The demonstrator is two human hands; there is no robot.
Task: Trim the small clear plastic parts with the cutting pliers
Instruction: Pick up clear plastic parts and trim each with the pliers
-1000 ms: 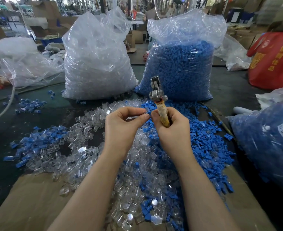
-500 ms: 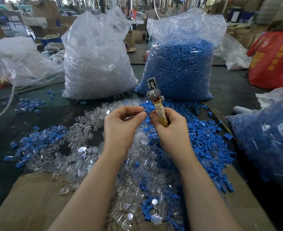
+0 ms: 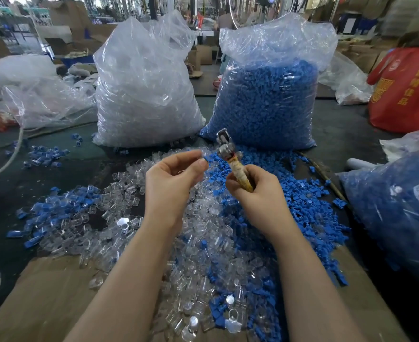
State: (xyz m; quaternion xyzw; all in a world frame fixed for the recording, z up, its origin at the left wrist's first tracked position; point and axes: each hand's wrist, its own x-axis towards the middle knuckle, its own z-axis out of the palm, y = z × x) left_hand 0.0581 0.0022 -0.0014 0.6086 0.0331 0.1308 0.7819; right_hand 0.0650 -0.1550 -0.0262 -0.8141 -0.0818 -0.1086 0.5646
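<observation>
Two hands meet above a heap of loose parts on the surface (image 3: pixel 63 174). The left hand (image 3: pixel 171 183) pinches a small clear part (image 3: pixel 204 154) between thumb and forefinger, raised just left of the pliers (image 3: pixel 230 156); a bit of blue shows at the fingertips, too small to make out. The right hand (image 3: pixel 257 193) is wrapped around the pliers' handles, which are bound in pale tape, with the metal head pointing up and away toward the far side; whether the cutting tips are apart is unclear. Part and pliers head sit near each other but not touching. Below the hands spreads the clear pile (image 3: pixel 119 213), running from the centre to the left and toward the near edge, mixed with the blue pile (image 3: pixel 302 206) that fans out to the right. A sheet of cardboard (image 3: pixel 43 292) lies under the near side of the heap. On the far side stand two tall plastic sacks side by side: the clear bag (image 3: pixel 144 90) on the left, the blue bag (image 3: pixel 267 99) on the right. Another sack of blue pieces (image 3: pixel 405 213) sits at the right edge, and a red bag (image 3: pixel 405 90) stands far right.
</observation>
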